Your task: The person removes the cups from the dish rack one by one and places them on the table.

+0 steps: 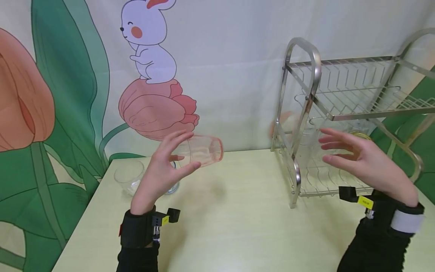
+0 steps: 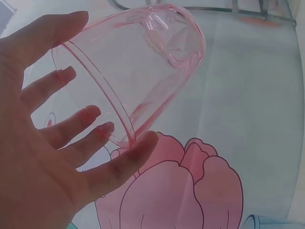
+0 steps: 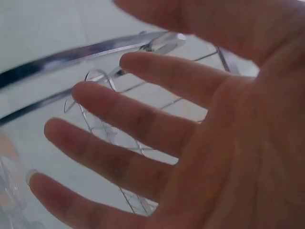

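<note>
A clear cup with a pink tint [image 1: 206, 150] lies on its side in the air above the table. My left hand [image 1: 159, 172] grips it round the rim end, thumb on one side and fingers on the other. The left wrist view shows the cup [image 2: 143, 76] with its faceted base pointing away from the palm. Before the lower part of the metal dish rack [image 1: 307, 98], my right hand [image 1: 363, 158] is raised with fingers spread and nothing in it. The right wrist view shows that palm [image 3: 224, 157] bare.
On the table [image 1: 244, 211], a clear glass [image 1: 129, 175] stands at the left. A blue-tinted glass [image 1: 172, 189] is partly hidden behind my left hand. Transparent glassware [image 1: 308, 141] sits on the rack's lower tier. A printed curtain [image 1: 231, 75] with a rabbit and flowers hangs behind.
</note>
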Tool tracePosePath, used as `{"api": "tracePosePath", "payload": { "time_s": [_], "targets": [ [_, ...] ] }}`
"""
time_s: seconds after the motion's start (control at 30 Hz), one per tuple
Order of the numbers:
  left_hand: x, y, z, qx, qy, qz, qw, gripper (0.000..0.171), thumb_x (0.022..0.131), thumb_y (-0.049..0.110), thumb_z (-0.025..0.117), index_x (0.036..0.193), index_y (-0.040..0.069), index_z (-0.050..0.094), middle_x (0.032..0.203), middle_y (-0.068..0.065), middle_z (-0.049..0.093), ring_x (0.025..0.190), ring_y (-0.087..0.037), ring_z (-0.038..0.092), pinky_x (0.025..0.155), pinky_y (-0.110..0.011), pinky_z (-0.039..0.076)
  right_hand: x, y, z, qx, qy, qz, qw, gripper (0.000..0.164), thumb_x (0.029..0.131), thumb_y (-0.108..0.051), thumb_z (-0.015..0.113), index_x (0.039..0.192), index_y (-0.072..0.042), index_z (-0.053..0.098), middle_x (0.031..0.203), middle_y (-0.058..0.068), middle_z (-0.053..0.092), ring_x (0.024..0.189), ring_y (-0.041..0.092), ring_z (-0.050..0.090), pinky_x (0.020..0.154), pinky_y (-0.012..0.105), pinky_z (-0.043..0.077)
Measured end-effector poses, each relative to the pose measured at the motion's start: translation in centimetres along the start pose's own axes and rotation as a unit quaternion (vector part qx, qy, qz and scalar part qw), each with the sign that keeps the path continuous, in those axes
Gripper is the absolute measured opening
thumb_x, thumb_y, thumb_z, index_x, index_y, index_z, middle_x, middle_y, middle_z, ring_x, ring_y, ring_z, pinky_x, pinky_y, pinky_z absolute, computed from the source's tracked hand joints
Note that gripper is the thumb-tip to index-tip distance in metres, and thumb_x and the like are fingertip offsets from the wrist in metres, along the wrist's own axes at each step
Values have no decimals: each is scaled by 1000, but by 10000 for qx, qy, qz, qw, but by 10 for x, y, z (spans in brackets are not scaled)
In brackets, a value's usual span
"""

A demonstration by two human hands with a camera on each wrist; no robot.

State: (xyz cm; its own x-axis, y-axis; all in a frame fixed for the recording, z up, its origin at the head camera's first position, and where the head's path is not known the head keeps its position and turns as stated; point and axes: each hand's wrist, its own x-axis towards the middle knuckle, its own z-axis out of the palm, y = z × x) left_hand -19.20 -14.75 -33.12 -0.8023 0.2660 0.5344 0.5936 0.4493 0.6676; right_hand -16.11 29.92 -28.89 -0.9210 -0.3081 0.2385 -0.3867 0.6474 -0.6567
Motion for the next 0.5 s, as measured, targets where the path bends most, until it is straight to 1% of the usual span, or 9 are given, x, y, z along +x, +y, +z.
{"api": "tracePosePath", "payload": {
  "time_s": [0.1, 0.2, 0.33, 0.5],
  "targets": [
    [0, -3, 3, 206, -79, -143, 9997, 66, 81, 21, 82, 141, 19, 53, 145, 0, 41, 129, -19, 42, 86, -42, 53, 3, 4, -2, -213, 38, 192, 9996, 64, 96, -22, 64, 153, -22, 34, 140, 13, 49, 123, 31, 51, 89, 44, 51],
    [0, -5, 5, 510, -180, -282, 9981, 68, 81, 24, 82, 142, 19, 52, 144, -2, 41, 127, -21, 42, 84, -41, 53, 6, 8, -2, -311, 63, 342, 9989, 65, 97, -29, 64, 153, -21, 32, 144, 16, 45, 126, 38, 47, 90, 62, 45],
    [1, -7, 7, 840, -295, -411, 9952, 71, 81, 28, 82, 144, 20, 50, 143, -5, 42, 125, -23, 45, 81, -40, 54, 12, 14, 1, -360, 16, 454, 9983, 68, 96, -34, 63, 154, -18, 30, 148, 17, 39, 130, 42, 41, 90, 64, 42],
    [2, -11, 9, 1069, -408, -582, 9917, 71, 81, 30, 81, 144, 19, 50, 142, -8, 41, 126, -27, 44, 82, -42, 54, 17, 20, 5, -290, -85, 561, 9980, 71, 96, -38, 62, 154, -16, 28, 154, 14, 31, 134, 43, 35, 92, 65, 41]
  ]
}}
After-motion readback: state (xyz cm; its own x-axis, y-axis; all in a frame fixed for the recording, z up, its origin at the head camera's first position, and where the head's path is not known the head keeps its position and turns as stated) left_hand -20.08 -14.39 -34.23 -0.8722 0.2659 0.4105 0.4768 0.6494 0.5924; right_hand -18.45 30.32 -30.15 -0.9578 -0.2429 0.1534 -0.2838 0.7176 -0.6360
